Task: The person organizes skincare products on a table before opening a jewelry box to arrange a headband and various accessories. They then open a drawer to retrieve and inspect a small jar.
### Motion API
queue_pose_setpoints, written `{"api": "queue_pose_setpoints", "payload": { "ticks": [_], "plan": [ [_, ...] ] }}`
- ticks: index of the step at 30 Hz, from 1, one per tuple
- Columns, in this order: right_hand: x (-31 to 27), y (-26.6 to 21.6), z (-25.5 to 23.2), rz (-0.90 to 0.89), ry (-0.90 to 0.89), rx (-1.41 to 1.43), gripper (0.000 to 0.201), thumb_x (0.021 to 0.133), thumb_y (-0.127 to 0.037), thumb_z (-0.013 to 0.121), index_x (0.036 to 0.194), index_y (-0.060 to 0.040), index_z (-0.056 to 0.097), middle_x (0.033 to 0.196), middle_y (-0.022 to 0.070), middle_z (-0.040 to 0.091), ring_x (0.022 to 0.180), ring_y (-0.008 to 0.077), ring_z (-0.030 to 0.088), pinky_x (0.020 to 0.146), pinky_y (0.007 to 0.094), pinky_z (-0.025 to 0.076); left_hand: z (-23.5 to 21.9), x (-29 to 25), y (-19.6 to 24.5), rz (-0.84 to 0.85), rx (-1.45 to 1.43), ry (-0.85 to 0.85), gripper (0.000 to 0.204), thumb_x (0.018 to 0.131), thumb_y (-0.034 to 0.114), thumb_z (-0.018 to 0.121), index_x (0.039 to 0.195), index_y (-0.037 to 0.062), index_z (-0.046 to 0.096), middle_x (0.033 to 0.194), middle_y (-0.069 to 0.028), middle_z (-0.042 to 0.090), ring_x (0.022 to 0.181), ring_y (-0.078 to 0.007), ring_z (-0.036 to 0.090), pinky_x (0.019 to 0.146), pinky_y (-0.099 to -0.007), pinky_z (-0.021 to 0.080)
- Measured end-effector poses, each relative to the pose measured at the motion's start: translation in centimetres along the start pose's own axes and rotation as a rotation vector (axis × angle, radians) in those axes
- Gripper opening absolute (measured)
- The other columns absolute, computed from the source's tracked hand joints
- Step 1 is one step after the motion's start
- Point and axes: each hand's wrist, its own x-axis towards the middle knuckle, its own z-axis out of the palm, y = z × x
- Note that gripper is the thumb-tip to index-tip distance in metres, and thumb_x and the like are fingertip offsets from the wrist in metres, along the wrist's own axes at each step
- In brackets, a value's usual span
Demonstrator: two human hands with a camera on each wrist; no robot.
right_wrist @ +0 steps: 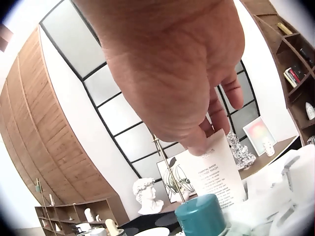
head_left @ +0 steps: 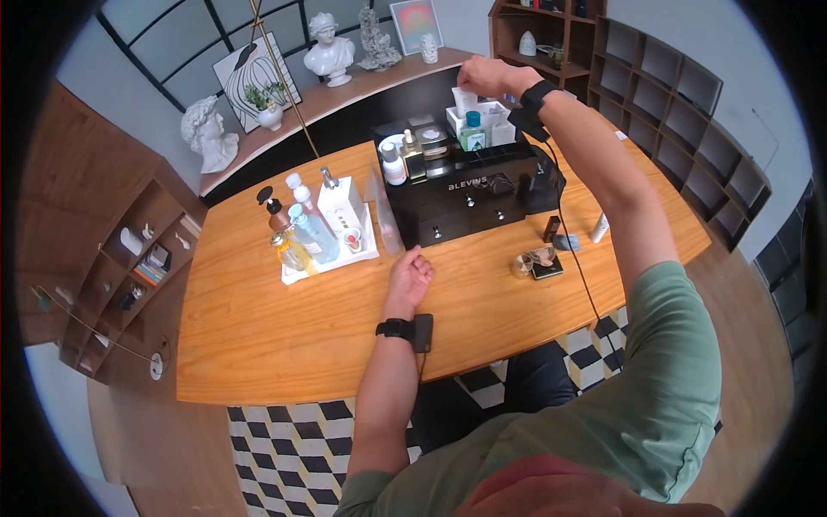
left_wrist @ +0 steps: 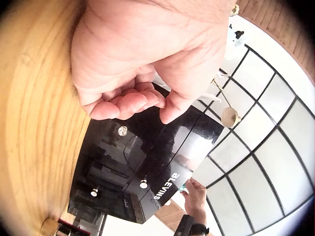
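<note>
My right hand (head_left: 488,77) pinches the top end of a white printed tube (head_left: 464,102), held upright at the white basket (head_left: 504,131) behind the black box. In the right wrist view, thumb and fingers grip the tube (right_wrist: 216,169) just behind a teal cap (right_wrist: 201,215). The teal-capped bottle (head_left: 473,133) stands at the basket's front. My left hand (head_left: 411,280) rests on the table before the black BLEVINS drawer box (head_left: 465,202), fingers loosely curled and holding nothing; the left wrist view shows the hand (left_wrist: 142,59) near the box front (left_wrist: 147,142).
A white tray (head_left: 332,269) with several bottles stands left of the box. On the box's left end are a white bottle (head_left: 393,164) and a gold-and-black bottle (head_left: 413,155). A small dark box (head_left: 551,228), a black case (head_left: 548,270) and a white tube (head_left: 600,227) lie or stand at right.
</note>
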Motion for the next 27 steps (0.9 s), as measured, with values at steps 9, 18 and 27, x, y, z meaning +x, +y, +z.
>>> {"api": "queue_pose_setpoints", "payload": {
  "ticks": [9, 18, 27],
  "plan": [
    [1.0, 0.7, -1.1, 0.057, 0.047, -0.018, 0.021, 0.09, -0.015, 0.066, 0.102, -0.0023, 0.075, 0.101, 0.0184, 0.073, 0.096, 0.0377, 0.068, 0.085, 0.0438, 0.056, -0.4, 0.4, -0.1, -0.01, -0.015, -0.006, 0.021, 0.097, 0.017, 0.064, 0.08, 0.0134, 0.052, 0.067, 0.0011, 0.051, 0.062, -0.0142, 0.05, 0.063, -0.0317, 0.043],
    [0.5, -0.3, 0.3, 0.06, -0.112, 0.021, 0.019, 0.087, -0.014, 0.064, 0.099, -0.0044, 0.075, 0.096, 0.0178, 0.073, 0.094, 0.0369, 0.069, 0.083, 0.0439, 0.055, -0.2, 0.3, 0.0, -0.008, -0.008, 0.004, 0.022, 0.097, 0.018, 0.064, 0.08, 0.0132, 0.052, 0.068, 0.0009, 0.05, 0.062, -0.0139, 0.049, 0.063, -0.0313, 0.044],
    [1.2, 0.0, 1.8, 0.073, -0.114, 0.038, 0.022, 0.086, -0.01, 0.06, 0.1, -0.001, 0.074, 0.099, 0.0204, 0.072, 0.097, 0.0384, 0.067, 0.088, 0.0433, 0.054, 0.1, 0.0, -0.1, 0.015, 0.009, 0.003, 0.02, 0.094, 0.017, 0.067, 0.079, 0.014, 0.054, 0.065, 0.0022, 0.051, 0.059, -0.0127, 0.05, 0.061, -0.0313, 0.043]
  ]
}}
